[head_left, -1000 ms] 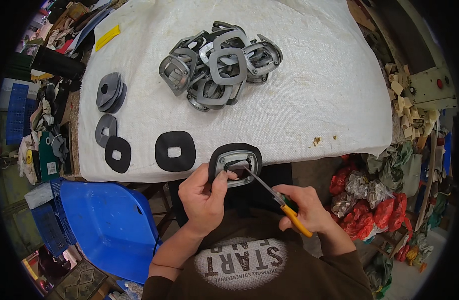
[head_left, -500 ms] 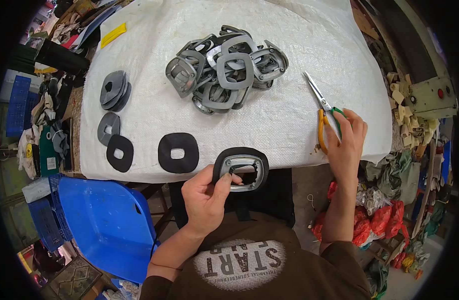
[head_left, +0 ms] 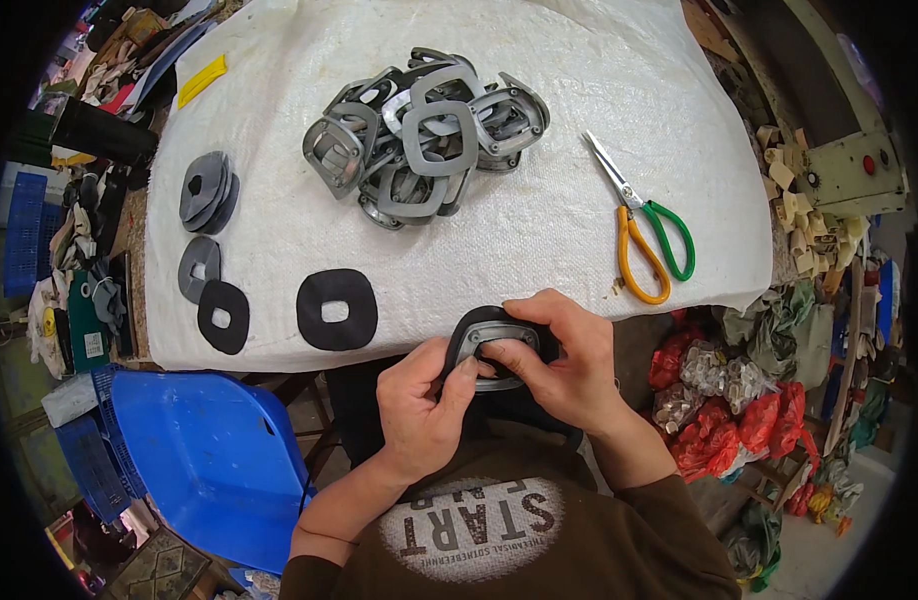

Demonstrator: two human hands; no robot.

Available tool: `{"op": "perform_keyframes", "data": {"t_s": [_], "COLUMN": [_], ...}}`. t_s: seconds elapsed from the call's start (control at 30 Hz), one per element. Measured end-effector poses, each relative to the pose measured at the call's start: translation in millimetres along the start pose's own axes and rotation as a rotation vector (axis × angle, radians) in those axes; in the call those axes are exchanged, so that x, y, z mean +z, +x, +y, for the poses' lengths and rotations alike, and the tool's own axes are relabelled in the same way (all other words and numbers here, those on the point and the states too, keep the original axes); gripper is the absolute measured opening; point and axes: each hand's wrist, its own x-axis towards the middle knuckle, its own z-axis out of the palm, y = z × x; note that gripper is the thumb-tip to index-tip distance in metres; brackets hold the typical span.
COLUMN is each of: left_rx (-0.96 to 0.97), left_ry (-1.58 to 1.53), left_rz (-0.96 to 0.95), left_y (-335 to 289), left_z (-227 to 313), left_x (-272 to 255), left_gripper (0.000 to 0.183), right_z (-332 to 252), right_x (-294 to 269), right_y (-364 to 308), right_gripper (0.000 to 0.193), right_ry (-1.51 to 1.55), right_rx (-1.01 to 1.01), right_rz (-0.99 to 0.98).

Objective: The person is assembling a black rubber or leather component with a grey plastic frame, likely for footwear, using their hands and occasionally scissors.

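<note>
Just off the table's front edge, a grey metal frame (head_left: 494, 332) with a black rounded-square piece (head_left: 466, 324) around it is gripped from both sides. My left hand (head_left: 422, 405) pinches its left side, thumb on the metal. My right hand (head_left: 571, 358) grips the right side, with the thumb reaching into the opening and the fingers over the far rim. On the table to the right lie scissors (head_left: 634, 208) with one orange and one green handle, blades pointing away. A flat black piece with a square hole (head_left: 336, 309) lies left of my hands, and another black piece (head_left: 222, 317) lies farther left.
A heap of grey metal frames (head_left: 434, 135) sits mid-table on a white woven sheet (head_left: 539, 235). Grey holed pieces (head_left: 207, 190) are stacked at the left, near a yellow strip (head_left: 201, 81). A blue plastic tub (head_left: 204, 450) stands below left; red bags (head_left: 754, 430) lie below right.
My right hand has let go of the scissors and moved left onto the metal frame. The scissors now lie on the sheet. The whole view has shifted slightly.
</note>
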Motion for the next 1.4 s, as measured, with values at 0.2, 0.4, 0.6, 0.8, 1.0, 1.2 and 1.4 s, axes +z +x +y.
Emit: {"op": "perform_keyframes", "data": {"t_s": [0.2, 0.4, 0.6, 0.8, 1.0, 1.2, 1.4], "left_rx": [-0.007, -0.019, -0.023, -0.075, -0.223, -0.344, -0.462], "left_ry": [0.005, -0.007, -0.075, -0.248, -0.481, -0.615, -0.834], "left_rz": [-0.023, 0.034, 0.123, -0.113, -0.115, -0.172, -0.189], "left_y": [-1, -4, -2, -1, 11, 15, 11], "left_z": [4, 0, 2, -10, 0, 7, 7], "left_x": [7, 11, 13, 4, -2, -1, 3], "left_gripper": [0.014, 0.015, 0.014, 0.023, 0.037, 0.035, 0.038], "right_z": [-1, 12, 4, 6, 6, 11, 12], "right_x": [7, 5, 2, -1, -5, -4, -5], "right_y": [-2, 0, -6, -7, -9, -11, -14], "right_gripper": [0.029, 0.027, 0.029, 0.033, 0.035, 0.032, 0.038], "right_ry": [0.602, 0.855, 0.687, 0.737, 0.610, 0.338, 0.627], "right_rx": [0.449, 0.642, 0.393, 0.429, 0.383, 0.235, 0.430], "right_rz": [0.052, -0.055, 0.018, 0.047, -0.021, -0.081, -0.065]}}
